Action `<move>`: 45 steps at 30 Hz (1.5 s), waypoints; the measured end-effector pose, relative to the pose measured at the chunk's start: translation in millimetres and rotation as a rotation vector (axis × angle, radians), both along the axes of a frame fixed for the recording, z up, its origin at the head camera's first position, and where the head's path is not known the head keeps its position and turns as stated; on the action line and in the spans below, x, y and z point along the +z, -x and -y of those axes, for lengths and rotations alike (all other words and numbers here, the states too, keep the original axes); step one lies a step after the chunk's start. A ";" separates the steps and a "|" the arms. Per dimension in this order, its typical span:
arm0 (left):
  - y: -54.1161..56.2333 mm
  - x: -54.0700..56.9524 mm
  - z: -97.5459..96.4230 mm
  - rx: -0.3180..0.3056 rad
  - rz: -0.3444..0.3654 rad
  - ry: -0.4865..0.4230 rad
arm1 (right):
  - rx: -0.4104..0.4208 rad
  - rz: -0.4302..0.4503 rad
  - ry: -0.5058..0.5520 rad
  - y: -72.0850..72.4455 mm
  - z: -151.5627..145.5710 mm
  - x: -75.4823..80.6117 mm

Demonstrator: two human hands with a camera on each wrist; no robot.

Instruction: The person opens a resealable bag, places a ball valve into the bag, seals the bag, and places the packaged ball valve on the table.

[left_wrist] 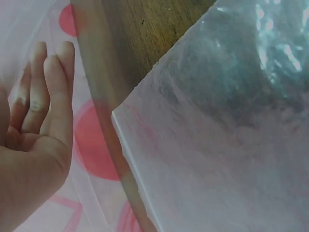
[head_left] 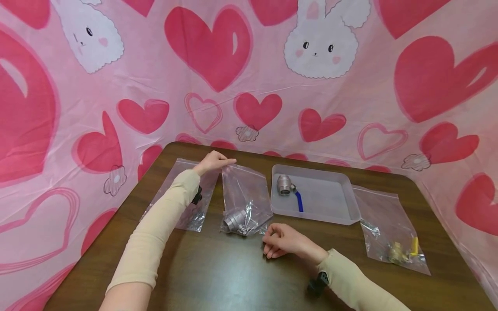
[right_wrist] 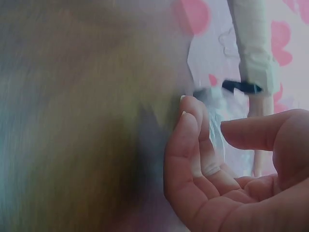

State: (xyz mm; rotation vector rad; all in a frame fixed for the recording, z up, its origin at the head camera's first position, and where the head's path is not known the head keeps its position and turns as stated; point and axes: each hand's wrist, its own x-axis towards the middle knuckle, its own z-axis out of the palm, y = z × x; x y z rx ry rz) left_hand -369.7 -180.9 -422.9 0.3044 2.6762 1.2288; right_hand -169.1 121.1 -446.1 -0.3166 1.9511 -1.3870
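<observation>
My left hand [head_left: 213, 162] pinches the top left corner of a clear zip plastic bag [head_left: 245, 185], thumb and index at its edge; the other fingers stretch out straight in the left wrist view. A silvery metal valve [head_left: 235, 220] lies in the bag's lower end. My right hand [head_left: 287, 240] hovers low over the table by the bag's lower right corner, fingers loosely bent and holding nothing. In the right wrist view, the thumb stands apart from the fingertips [right_wrist: 186, 116]. Under my left forearm lies another clear bag [left_wrist: 207, 159].
A translucent tray [head_left: 327, 219] stands behind my right hand, holding a metal ball valve [head_left: 284, 185] with a blue lever [head_left: 299, 201]. Farther right lies a clear bag [head_left: 379, 207] with a brass valve [head_left: 397, 253] and yellow handle [head_left: 414, 246]. A heart-patterned cloth [head_left: 268, 65] hangs behind the table.
</observation>
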 end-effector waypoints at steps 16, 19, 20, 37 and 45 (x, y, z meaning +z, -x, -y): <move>-3.8 7.1 26.0 0.151 -0.082 -0.015 | 0.032 0.000 0.179 -22.3 70.1 6.8; -5.3 7.7 39.7 0.179 -0.117 0.079 | 0.028 -0.018 0.185 -24.5 86.8 9.2; -5.8 7.7 44.7 0.194 -0.124 0.111 | 0.025 -0.027 0.185 -25.0 92.4 10.0; -14.0 -6.0 107.1 0.416 -0.169 0.300 | -0.161 -0.158 0.139 -23.1 163.7 7.2; -9.0 -15.5 117.6 0.406 -0.167 0.385 | -0.237 -0.131 0.162 -20.6 182.3 3.0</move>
